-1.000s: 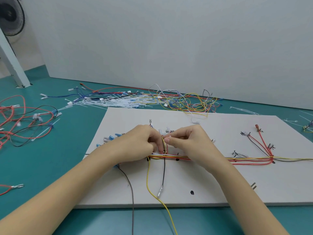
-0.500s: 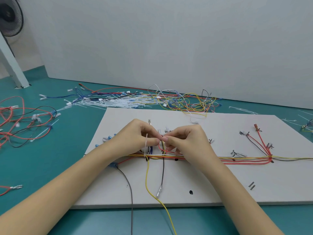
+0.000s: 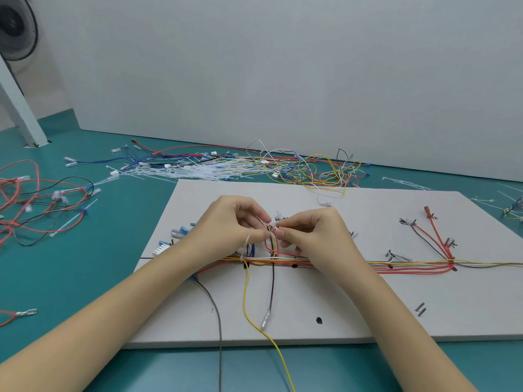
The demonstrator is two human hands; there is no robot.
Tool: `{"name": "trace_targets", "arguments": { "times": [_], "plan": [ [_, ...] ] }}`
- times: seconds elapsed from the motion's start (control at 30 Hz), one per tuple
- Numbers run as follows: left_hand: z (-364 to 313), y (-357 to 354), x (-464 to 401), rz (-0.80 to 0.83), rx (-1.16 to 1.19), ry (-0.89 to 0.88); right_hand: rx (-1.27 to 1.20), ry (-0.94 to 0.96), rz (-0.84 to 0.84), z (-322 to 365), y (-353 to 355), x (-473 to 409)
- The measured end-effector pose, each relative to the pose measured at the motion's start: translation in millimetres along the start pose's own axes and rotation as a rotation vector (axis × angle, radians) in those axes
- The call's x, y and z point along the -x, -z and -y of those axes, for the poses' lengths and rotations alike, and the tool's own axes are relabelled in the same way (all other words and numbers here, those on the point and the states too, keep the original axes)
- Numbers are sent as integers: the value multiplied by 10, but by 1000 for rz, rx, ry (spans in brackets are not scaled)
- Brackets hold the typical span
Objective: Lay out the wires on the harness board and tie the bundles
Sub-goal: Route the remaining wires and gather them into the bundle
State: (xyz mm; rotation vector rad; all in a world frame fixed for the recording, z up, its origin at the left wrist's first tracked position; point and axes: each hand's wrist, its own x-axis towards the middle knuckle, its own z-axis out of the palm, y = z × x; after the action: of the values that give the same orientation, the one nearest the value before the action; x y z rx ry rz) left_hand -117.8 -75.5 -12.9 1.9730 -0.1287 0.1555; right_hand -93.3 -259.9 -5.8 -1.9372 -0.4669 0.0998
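We are mid-tie: our left hand (image 3: 235,224) and right hand (image 3: 310,236) meet above the harness board (image 3: 353,301), both pinching a white cable tie (image 3: 268,224) at the short upright branch of wires (image 3: 272,241) rising from the main bundle (image 3: 353,265). Next, we judge, the tail needs threading and pulling snug without dragging the branch sideways.

left hand (image 3: 229,224): fingers curled, thumb and fingertips pinching at the middle.
right hand (image 3: 311,233): fingers curled, pinching, its fingertips almost touching the left's.
forearms: 2, bare, converging from the lower corners.
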Motion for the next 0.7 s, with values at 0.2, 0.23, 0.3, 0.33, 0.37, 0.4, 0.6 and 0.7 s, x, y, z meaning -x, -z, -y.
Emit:
{"name": "trace_targets", "arguments": {
  "times": [0.2, 0.23, 0.3, 0.33, 0.37, 0.4, 0.6, 0.7],
  "plan": [
    [-1, 2, 18, 8, 12, -44, 25, 29, 27, -5, -23, 4],
    [-1, -1, 19, 15, 15, -53, 26, 28, 22, -7, -24, 3],
    [0, -7, 19, 30, 0, -56, 16, 21, 13, -12, -19, 3],
    [2, -10, 15, 34, -18, -54, 12, 20, 13, -13, -15, 4],
    [7, -13, 13, 37, -37, -53, 6, 20, 17, -12, -13, 6],
    [12, -16, 12, 39, -52, -52, -3, 19, 23, -10, -12, 7],
    [12, -27, 13, 43, -94, -44, -41, 23, 26, 13, -4, 20],
    [14, -35, 13, 45, -97, -39, -55, 23, 29, 22, 8, 20]
  ]
}}
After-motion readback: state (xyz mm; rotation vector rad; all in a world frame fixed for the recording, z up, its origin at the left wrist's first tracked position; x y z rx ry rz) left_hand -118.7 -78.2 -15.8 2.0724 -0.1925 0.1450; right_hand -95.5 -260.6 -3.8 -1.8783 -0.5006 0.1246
